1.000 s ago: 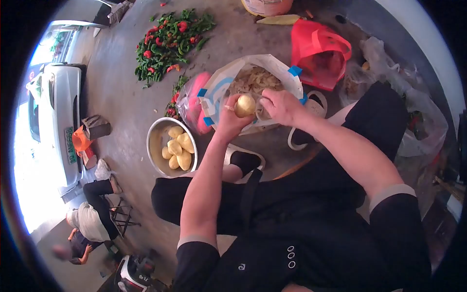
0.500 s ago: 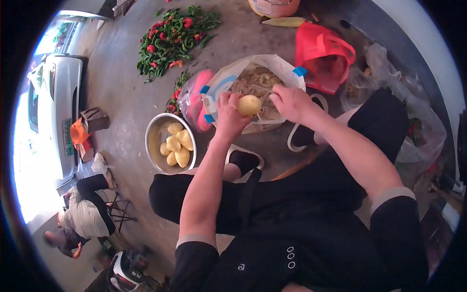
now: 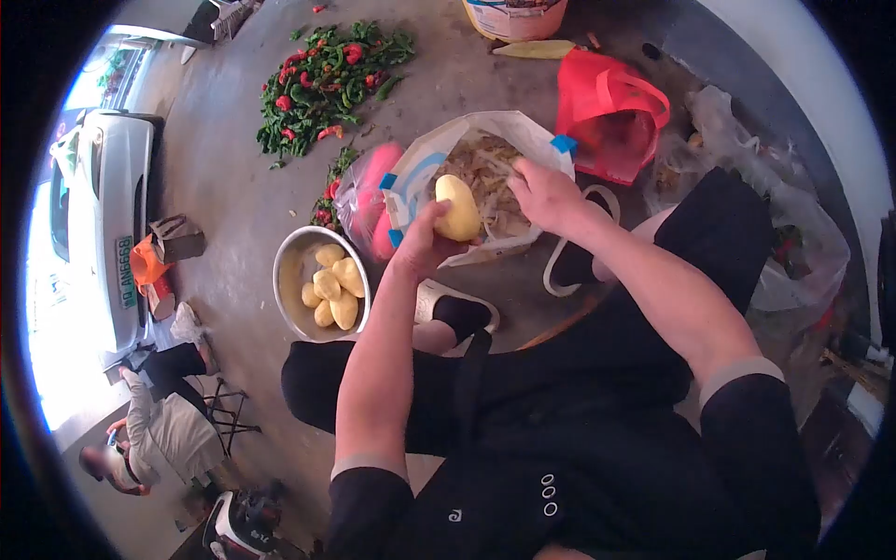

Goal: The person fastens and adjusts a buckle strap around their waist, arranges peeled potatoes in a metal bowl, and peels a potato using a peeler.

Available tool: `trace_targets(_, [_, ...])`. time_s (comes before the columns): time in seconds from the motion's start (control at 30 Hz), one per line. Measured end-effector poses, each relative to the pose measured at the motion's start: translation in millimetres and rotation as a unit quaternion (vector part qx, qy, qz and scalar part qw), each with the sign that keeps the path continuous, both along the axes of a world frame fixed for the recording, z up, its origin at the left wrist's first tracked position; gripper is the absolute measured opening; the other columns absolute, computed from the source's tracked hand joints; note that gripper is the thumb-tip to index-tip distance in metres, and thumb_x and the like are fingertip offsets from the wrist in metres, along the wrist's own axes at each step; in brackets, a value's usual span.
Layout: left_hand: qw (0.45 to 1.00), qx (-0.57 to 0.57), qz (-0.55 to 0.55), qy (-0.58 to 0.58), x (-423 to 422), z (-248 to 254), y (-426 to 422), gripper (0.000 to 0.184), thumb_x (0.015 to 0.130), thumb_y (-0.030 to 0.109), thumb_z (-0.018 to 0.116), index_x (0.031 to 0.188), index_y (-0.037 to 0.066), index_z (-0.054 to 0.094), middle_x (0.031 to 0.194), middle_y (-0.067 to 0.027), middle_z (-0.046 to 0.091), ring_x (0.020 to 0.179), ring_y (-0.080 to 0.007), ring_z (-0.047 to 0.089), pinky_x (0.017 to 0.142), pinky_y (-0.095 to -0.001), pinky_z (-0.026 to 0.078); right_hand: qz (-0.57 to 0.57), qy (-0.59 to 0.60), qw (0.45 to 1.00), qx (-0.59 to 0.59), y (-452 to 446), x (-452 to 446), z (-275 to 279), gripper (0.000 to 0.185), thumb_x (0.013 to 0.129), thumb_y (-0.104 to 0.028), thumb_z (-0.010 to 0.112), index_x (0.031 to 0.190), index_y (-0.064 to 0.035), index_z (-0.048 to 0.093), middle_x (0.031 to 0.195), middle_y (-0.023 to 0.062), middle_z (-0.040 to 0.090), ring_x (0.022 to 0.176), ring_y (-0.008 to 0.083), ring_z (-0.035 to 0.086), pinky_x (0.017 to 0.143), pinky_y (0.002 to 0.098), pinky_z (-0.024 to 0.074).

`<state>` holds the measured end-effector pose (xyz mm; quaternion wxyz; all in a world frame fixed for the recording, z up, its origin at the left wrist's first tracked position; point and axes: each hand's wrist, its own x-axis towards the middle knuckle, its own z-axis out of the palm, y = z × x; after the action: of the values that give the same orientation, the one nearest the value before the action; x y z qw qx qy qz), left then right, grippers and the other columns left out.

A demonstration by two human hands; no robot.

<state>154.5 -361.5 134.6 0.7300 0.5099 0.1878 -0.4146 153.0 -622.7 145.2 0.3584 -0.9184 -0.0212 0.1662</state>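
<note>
My left hand (image 3: 431, 245) is closed around a peeled, pale yellow potato (image 3: 457, 209), held over a white open-topped container (image 3: 418, 179) with blue tabs on its rim. Brown peelings (image 3: 481, 154) fill the inside of that container. My right hand (image 3: 553, 198) is over its right side with the fingers pinched together; what they hold, if anything, I cannot make out. A metal bowl (image 3: 284, 297) with several peeled potatoes (image 3: 329, 285) stands on the floor left of my left forearm.
A pile of green and red peppers (image 3: 327, 89) lies on the floor ahead. Right of the container are a red bag (image 3: 611, 112) and clear plastic bags (image 3: 793, 261). A bucket (image 3: 515, 19) stands beyond. At far left, a person (image 3: 173, 434) sits near a white car (image 3: 112, 205).
The potato has turned more upright in my left hand, and my fingers now grip it from below. My right hand has shifted slightly left. The seated person has raised a hand holding something.
</note>
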Motion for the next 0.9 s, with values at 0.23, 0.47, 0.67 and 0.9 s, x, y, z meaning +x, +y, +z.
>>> trace_targets(0.23, [0.996, 0.077, -0.017, -0.048, -4.7, -7.6, -16.1, 0.066, 0.093, 0.048, 0.067, 0.139, 0.004, 0.050, 0.119, -0.0167, 0.069, 0.107, -0.0313, 0.071, 0.084, -0.0477, 0.058, -0.037, -0.034, 0.998, -0.041, -8.1, 10.1, -42.8, 0.026, 0.103, -0.028, 0.050, 0.111, -0.0051, 0.058, 0.106, 0.0255, 0.069, 0.103, 0.0459, 0.065, 0.087, 0.0572, 0.0491])
trace_targets(0.47, [0.781, 0.457, -0.077, -0.418, -23.3, 42.8, -10.6, 0.072, 0.081, 0.036, 0.082, 0.139, 0.009, 0.048, 0.111, -0.0253, 0.070, 0.103, -0.0414, 0.071, 0.092, -0.0474, 0.055, -0.042, -0.021, 0.998, 0.047, 12.9, 17.1, -36.4, 0.024, 0.102, -0.025, 0.055, 0.113, -0.0042, 0.059, 0.102, 0.0247, 0.069, 0.102, 0.0448, 0.066, 0.085, 0.0513, 0.0502])
trace_targets(0.67, [0.808, 0.551, 0.064, -0.198, -13.0, 43.2, 145.6, 0.067, 0.089, 0.038, 0.075, 0.139, 0.001, 0.048, 0.115, -0.0279, 0.071, 0.109, -0.0409, 0.071, 0.094, -0.0467, 0.055, 0.000, -0.013, 0.994, 0.107, 35.6, 20.7, -20.3, 0.022, 0.102, -0.023, 0.057, 0.111, -0.0035, 0.060, 0.100, 0.0225, 0.070, 0.098, 0.0428, 0.068, 0.084, 0.0494, 0.0512])
trace_targets(0.9, [0.646, 0.754, -0.073, -0.096, -97.6, -83.3, 287.7, 0.088, 0.085, 0.046, 0.075, 0.153, 0.003, 0.039, 0.124, -0.0319, 0.068, 0.114, -0.0437, 0.068, 0.105, -0.0483, 0.050, 0.027, -0.006, 0.999, 0.039, 35.8, 14.4, -34.7, 0.025, 0.100, -0.025, 0.059, 0.114, -0.0049, 0.060, 0.102, 0.0216, 0.070, 0.100, 0.0420, 0.067, 0.086, 0.0493, 0.0512])
